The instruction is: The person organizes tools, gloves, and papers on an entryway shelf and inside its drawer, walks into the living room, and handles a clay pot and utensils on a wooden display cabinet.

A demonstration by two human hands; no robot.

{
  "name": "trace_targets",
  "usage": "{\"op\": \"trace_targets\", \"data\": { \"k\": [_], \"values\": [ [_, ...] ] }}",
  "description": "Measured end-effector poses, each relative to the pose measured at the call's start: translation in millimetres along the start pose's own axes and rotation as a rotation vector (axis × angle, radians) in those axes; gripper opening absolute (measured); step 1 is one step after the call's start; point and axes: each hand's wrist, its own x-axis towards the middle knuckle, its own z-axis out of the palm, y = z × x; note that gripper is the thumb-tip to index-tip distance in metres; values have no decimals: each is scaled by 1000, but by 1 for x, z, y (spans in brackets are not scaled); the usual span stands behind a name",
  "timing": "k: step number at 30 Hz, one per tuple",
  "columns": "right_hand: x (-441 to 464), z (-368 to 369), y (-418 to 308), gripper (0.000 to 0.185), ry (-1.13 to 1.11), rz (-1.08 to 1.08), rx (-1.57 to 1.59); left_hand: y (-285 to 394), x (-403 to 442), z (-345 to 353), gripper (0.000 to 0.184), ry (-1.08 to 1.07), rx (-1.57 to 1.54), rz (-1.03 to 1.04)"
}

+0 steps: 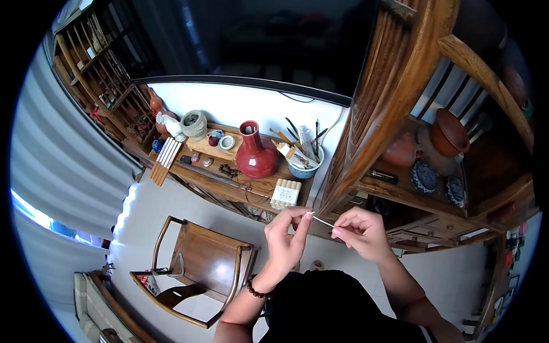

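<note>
A thin pale stick point(323, 221) stretches between my two hands in front of my body; its exact kind is too small to tell. My left hand point(287, 235) pinches one end between thumb and forefinger, with a small white bit at the fingertips. At the other end, the thumb and fingers of my right hand point(359, 230) are closed on the same stick. Just beyond my left hand, a white box with a row of tan sticks point(285, 193) lies at the edge of the wooden cabinet top point(260, 186). A beaded bracelet point(257, 288) circles my left wrist.
On the cabinet stand a red vase point(256, 157), a brush-filled bowl point(305, 167) and a stone pot point(194, 124). A wooden shelf unit point(366, 143) with clay pots rises at right. A wooden chair point(209, 257) stands at lower left. A large dark screen point(251, 40) hangs above.
</note>
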Motion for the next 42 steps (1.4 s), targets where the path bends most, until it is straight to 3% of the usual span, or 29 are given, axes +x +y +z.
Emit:
{"op": "trace_targets", "data": {
  "k": [3, 5, 8, 11, 12, 18, 22, 25, 27, 31, 42],
  "values": [
    [-1, 0, -1, 12, 45, -89, -174, 8, 0, -4, 10, -103, 228, 140],
    [-4, 0, -5, 16, 55, -154, -313, 7, -2, -4, 10, -156, 220, 135],
    [-8, -4, -6, 37, -17, -83, -291, 13, -5, 0, 12, -280, 150, 69],
    [-12, -4, -14, 48, 58, -13, -257, 12, -7, 1, 15, -337, 119, 16],
    [-15, -6, -12, 61, 36, 68, -274, 14, -8, 2, 15, -356, 110, 16],
    [-29, -17, 17, 17, 105, -33, -367, 10, -9, 13, 20, -568, 11, -43],
    [-38, -24, 20, 13, 189, -80, -392, 18, -7, 26, 22, -614, 52, -122],
    [-46, -29, 18, 11, 249, 11, -266, 12, -6, 36, 23, -566, 51, -69],
    [-49, -35, 13, 10, 287, 93, -156, 14, 4, 44, 21, -537, 78, 145],
    [-54, -45, 6, 11, 320, 110, -29, 20, 13, 52, 17, -584, 102, 259],
    [-74, -63, 17, 11, 347, 73, -88, 12, 8, 70, 20, -717, 177, 364]
  ]
}}
